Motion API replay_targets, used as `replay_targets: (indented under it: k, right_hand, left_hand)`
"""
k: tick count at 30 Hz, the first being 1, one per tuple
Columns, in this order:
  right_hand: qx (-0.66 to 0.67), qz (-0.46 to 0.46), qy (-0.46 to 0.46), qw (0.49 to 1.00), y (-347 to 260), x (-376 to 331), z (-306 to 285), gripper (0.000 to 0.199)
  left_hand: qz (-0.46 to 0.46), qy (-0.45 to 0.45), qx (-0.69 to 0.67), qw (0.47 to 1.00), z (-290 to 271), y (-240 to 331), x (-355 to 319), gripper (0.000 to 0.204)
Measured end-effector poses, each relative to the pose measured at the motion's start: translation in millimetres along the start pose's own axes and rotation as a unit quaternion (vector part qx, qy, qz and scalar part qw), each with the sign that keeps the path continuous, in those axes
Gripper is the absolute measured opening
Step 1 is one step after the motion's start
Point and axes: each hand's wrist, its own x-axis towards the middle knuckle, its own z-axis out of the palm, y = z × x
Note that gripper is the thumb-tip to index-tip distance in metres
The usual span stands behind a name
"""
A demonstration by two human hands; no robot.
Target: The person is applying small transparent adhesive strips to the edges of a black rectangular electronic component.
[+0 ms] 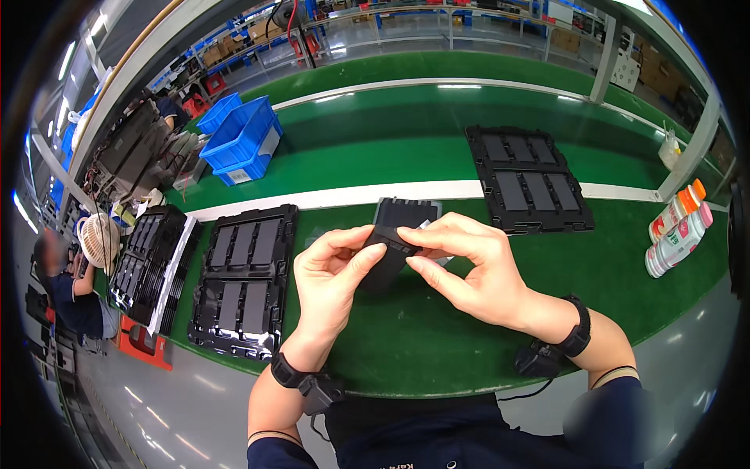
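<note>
Black part (388, 254) pinched between left hand (332, 281), right hand (469, 270); white-labelled bottles (678, 234) far right.

Dark navy sleeves, black wrist straps with small cabled units.

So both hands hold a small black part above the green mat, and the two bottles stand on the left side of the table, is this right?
Not quite. The head view shows the two bottles on the right side. The left hand and right hand do hold the small black part above the green mat.
</note>
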Motion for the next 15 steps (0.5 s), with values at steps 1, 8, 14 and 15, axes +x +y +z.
replay_targets:
  k: [1, 8, 14, 15]
  right_hand:
    - [0.003, -0.013, 0.004, 1.0, 0, 0, -1, 0.026]
    - [0.211, 0.212, 0.0, 0.954, 9, 7, -8, 0.021]
    - [0.303, 0.312, -0.026, 0.9, 10, 6, -6, 0.022]
    - [0.293, 0.306, -0.023, 0.906, 12, 5, -5, 0.021]
  left_hand:
    - [0.0, 0.0, 0.0, 1.0, -1, 0, 0, 0.023]
    - [0.0, -0.009, -0.006, 1.0, -3, 1, 5, 0.025]
    - [-0.03, -0.04, 0.005, 0.999, 0, 0, 4, 0.039]
    - [-0.034, -0.05, 0.007, 0.998, 0, -1, 4, 0.043]
